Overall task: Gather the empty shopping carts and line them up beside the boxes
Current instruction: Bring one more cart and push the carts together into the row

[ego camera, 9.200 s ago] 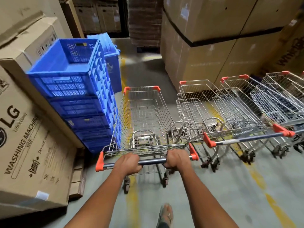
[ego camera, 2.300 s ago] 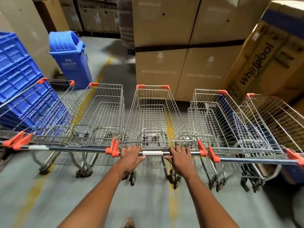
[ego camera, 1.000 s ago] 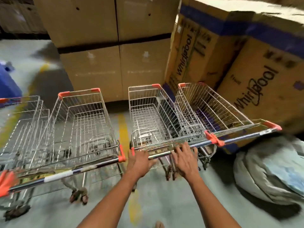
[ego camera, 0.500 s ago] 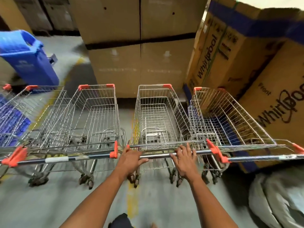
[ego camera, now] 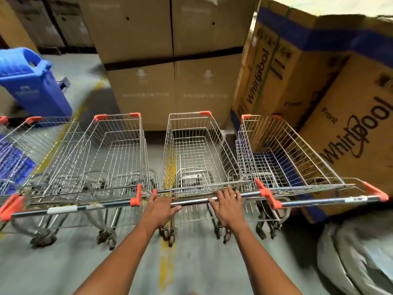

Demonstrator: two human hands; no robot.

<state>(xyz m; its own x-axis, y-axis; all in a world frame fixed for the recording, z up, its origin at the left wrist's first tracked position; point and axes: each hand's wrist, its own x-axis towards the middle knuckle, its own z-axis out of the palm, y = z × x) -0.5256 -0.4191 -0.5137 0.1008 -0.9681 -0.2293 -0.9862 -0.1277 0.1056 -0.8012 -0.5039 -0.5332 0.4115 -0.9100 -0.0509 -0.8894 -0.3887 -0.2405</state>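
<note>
Several empty wire shopping carts with orange corner caps stand side by side, noses toward the boxes. I stand behind the middle cart (ego camera: 195, 154). My left hand (ego camera: 160, 207) grips its metal handle (ego camera: 191, 201), thumb under the bar. My right hand (ego camera: 228, 206) lies on the same handle with fingers stretched over it. A second cart (ego camera: 114, 154) is on its left and another cart (ego camera: 32, 145) further left. The right cart (ego camera: 282, 154) sits against a Whirlpool box (ego camera: 357, 135). Tall plain cardboard boxes (ego camera: 172, 60) rise just ahead.
A blue bin (ego camera: 34, 81) stands at the back left, with blue crates (ego camera: 12, 167) behind the leftmost cart. A grey sack (ego camera: 357, 256) lies on the floor at the right. A yellow floor line (ego camera: 167, 262) runs under the middle cart.
The view has swung back left and steadied. The middle cart's handle now sits nearly in line with its neighbours' handles. Both hands have stayed on the handle.
</note>
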